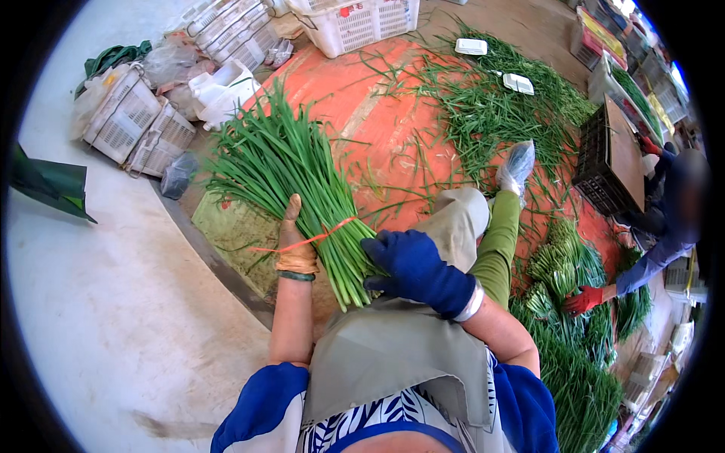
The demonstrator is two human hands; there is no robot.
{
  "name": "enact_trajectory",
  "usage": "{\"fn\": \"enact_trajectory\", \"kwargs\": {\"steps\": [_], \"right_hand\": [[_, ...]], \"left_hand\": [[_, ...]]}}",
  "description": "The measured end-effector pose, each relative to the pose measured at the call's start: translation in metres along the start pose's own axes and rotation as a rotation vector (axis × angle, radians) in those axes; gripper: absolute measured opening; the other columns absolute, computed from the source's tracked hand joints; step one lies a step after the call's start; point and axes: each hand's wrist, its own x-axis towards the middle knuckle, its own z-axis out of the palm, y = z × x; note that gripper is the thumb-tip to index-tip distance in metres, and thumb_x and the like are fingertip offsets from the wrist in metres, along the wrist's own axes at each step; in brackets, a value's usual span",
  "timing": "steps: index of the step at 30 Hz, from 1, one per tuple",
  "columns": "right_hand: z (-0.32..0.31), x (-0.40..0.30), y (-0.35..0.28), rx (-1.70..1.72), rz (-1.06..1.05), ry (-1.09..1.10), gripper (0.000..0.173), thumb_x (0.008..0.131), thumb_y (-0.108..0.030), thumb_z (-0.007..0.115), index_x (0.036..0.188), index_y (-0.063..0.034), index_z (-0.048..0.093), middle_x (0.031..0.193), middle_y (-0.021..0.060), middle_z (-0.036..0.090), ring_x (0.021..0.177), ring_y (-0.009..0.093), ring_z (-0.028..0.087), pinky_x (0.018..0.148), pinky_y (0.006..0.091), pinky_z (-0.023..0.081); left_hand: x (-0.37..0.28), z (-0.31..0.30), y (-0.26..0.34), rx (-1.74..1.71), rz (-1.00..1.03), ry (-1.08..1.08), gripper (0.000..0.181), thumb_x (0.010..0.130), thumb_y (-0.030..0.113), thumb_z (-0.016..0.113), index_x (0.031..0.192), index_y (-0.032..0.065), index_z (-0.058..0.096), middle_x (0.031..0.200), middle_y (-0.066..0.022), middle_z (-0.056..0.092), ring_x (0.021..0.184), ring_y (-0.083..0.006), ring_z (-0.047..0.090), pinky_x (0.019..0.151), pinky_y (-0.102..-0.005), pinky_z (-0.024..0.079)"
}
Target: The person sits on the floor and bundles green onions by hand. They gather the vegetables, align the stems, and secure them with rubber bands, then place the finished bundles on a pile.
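A thick bunch of Chinese chives point(306, 164) slants across in front of me, leaf tips up and left, pale stem ends by my lap. Around its lower part runs a thin orange-red tie point(340, 225), one loose tail sticking out to the left. My left hand point(295, 243), in an orange-brown stained glove, supports the bunch from its left side with the thumb over the leaves. The other fingers are hidden behind it. At the right of the stem ends, my right hand point(419, 269) in a dark blue knit glove grips them.
Loose chives point(498, 107) litter the orange-red ground sheet point(391, 153), with two white foam boxes point(518, 84) on them. Right, a co-worker's red-gloved hand point(583, 300) touches piled chive bunches point(558, 266) near a black crate point(600, 161). White crates point(122, 113) stand left.
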Motion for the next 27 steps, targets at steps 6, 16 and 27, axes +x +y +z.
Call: {"fn": "enact_trajectory", "kwargs": {"steps": [6,16,27], "right_hand": [[0.038,-0.015,-0.006,-0.113,0.085,-0.083,0.013,0.072,-0.018,0.062,0.077,-0.0094,0.055,0.070,0.0106,0.059,0.060,0.030,0.061,0.051,0.0419,0.047],[-0.012,-0.057,0.009,0.675,-0.011,-0.221,0.020,0.078,-0.023,0.065,0.079,-0.0029,0.060,0.068,0.0139,0.061,0.058,0.028,0.061,0.053,0.0398,0.048],[-0.021,-0.023,0.043,0.226,0.225,0.056,0.066,0.075,-0.027,0.071,0.131,-0.0061,0.045,0.099,0.0208,0.062,0.081,0.037,0.062,0.071,0.0414,0.050]], "left_hand": [[0.019,-0.031,-0.031,0.079,-0.009,0.144,0.054,0.078,0.036,0.072,0.119,0.0032,0.057,0.118,-0.0062,0.058,0.105,-0.0190,0.055,0.093,-0.0354,0.044],[0.003,-0.016,-0.026,0.049,-0.077,0.308,0.049,0.083,0.033,0.065,0.117,-0.0005,0.055,0.113,-0.0135,0.061,0.097,-0.0279,0.061,0.085,-0.0416,0.052],[0.010,-0.041,-0.035,-0.028,-0.076,0.237,0.051,0.083,0.034,0.066,0.119,0.0005,0.055,0.113,-0.0119,0.061,0.097,-0.0259,0.061,0.084,-0.0405,0.052]]}}
